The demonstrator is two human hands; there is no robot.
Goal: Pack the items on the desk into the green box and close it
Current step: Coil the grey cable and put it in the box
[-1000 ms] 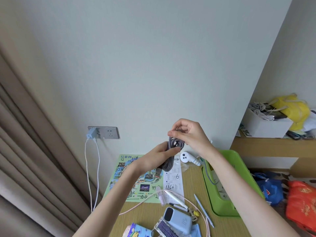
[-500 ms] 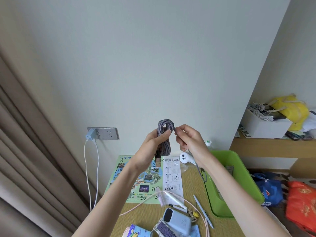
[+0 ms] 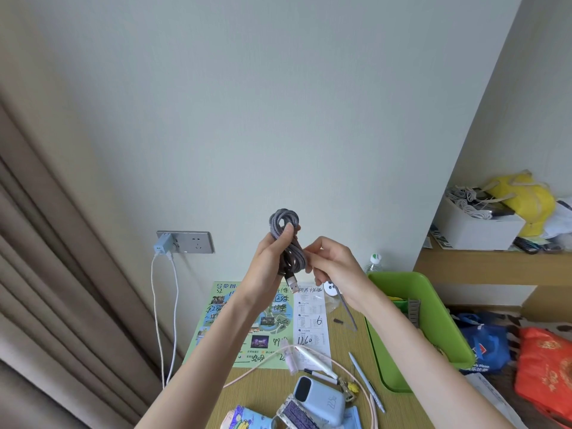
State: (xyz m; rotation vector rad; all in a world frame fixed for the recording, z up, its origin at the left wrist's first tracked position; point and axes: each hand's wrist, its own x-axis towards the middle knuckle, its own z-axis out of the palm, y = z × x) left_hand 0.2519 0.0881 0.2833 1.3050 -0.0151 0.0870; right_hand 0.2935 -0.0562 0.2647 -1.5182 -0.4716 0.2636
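Observation:
A coiled grey braided cable [image 3: 286, 239] is held up in front of the wall, above the desk. My left hand [image 3: 272, 261] grips the coil, thumb pressed on its top loop, with a USB plug hanging below. My right hand [image 3: 332, 264] pinches the cable's loose end beside the coil; that end trails down towards the desk. The green box [image 3: 433, 329] stands open on the desk's right side with a few small things inside. On the desk lie a blue power bank [image 3: 322, 400], a pink cable [image 3: 368, 394], a light blue pen [image 3: 365, 376] and a white earbud case [image 3: 330, 287].
A green map sheet [image 3: 223, 329] and a white printed sheet [image 3: 312, 329] lie at the desk's back. A blue charger [image 3: 163, 244] sits in the wall socket, its white cables hanging down. Curtain on the left. A shelf on the right bears a white box [image 3: 476, 227] and a yellow bag [image 3: 526, 196].
The coil has been raised from low over the desk. My right hand came off its top and now pinches the loose end at the coil's right side.

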